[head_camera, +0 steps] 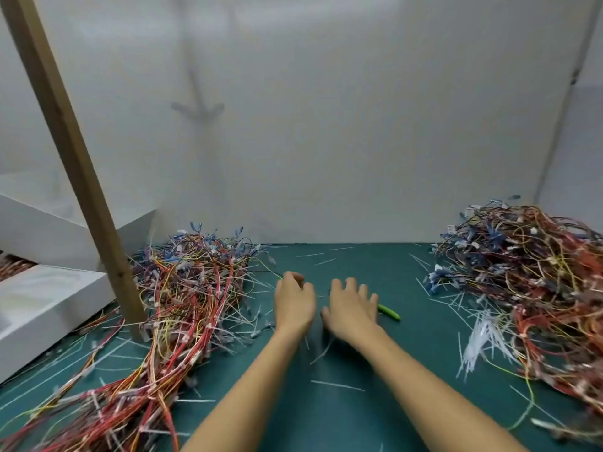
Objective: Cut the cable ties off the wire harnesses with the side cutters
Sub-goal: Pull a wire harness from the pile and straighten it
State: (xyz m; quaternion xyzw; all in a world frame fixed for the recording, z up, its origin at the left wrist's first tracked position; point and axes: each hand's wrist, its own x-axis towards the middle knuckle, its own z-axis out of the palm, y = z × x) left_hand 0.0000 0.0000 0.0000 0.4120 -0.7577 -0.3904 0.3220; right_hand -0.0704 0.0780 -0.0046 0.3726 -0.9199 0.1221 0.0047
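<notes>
1. Side cutters: smooth green handle juts out just right of the right hand, long axis slanting near-right. The right hand is nearer.
2. Hands: the right lies palm-down, fingers spread; the left hand is curled and blurred, its hold unclear.
3. Wire harnesses: thin, tangled, flanking both hands on the bench; stiff white cable ties bristle.

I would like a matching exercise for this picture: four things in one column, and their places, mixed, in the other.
1. cutters
2. post
3. trays
4. white tie bundle

a. far left
b. at the edge of the left pile
c. partly under the right hand
d. beside the right pile

Pairs: 1-c, 2-b, 3-a, 4-d
</notes>
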